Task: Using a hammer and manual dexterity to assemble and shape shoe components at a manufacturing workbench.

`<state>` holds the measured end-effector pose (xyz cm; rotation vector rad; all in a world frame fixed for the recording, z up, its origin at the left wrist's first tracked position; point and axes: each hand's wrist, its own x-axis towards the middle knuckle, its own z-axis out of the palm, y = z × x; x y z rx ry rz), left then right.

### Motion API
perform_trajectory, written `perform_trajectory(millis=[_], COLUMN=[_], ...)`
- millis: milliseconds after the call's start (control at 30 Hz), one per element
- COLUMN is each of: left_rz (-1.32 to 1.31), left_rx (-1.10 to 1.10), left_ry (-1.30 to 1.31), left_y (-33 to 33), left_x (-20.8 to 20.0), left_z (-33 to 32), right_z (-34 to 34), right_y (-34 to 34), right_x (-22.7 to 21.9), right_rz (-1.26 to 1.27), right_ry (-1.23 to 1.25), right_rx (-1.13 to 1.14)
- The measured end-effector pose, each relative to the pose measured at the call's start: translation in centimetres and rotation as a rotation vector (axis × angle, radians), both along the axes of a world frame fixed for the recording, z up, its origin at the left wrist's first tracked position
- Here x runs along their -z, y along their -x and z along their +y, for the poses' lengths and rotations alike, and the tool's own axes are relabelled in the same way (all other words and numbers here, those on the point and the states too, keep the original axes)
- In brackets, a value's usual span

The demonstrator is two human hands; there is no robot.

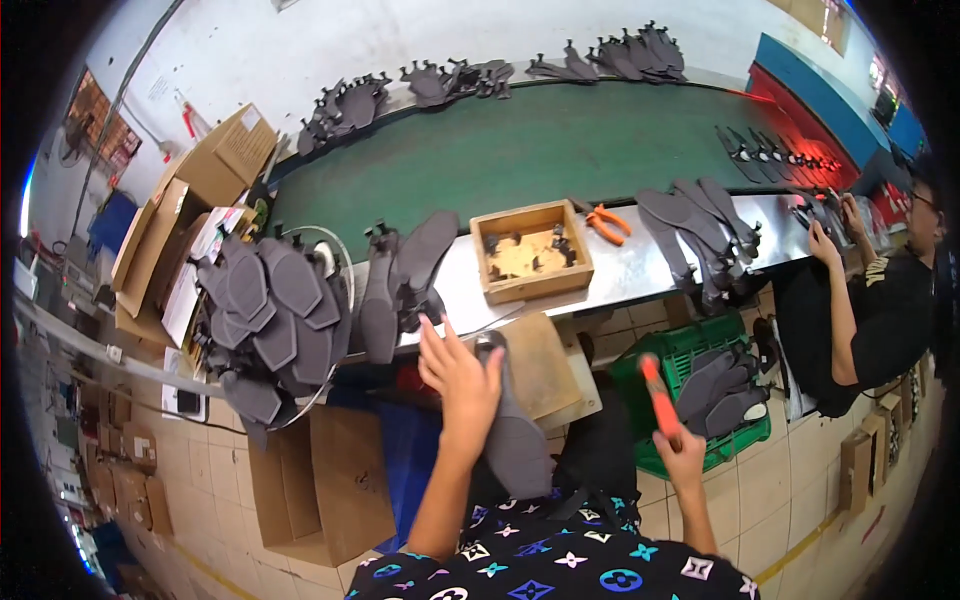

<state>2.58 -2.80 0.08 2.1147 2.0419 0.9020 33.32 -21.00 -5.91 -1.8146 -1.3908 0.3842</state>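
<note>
Across the head view, near the middle, the left hand (465, 387) is at the upper end of a grey sole (517, 440), which slants down toward the person's lap beside a beige block (535, 368). Its fingers are spread wide with the thumb apart, close to the dark fitting at the sole's tip; whether they touch it I cannot tell. Off to the right, the right hand (682, 458) has its fingers closed around the lower end of an orange tool (662, 402), held up in front of a green crate (690, 343) with more grey soles inside. Beyond the block, a wooden box (540, 287) stands on the silvery bench (618, 278), with small black pieces in it. Orange-handled pliers (608, 228) lie just beside the box, and loose soles lie on both sides of it. Farther left is a large heap of soles (277, 300), with an open cardboard box (350, 485) below. Behind the bench runs a green belt (500, 145); at far right sits a co-worker (890, 320) in black.
</note>
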Motion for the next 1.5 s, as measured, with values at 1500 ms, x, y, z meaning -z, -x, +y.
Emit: perform_trajectory(millis=[1500], left_rz=[-1.584], left_rx=[0.565], left_ry=[0.207], left_y=[-1.3], left_x=[-11.0], left_z=[-7.5], right_z=[9.7], right_y=[14.3], right_x=[-17.5], right_rz=[1.048], right_ry=[-0.278], right_rx=[-0.595])
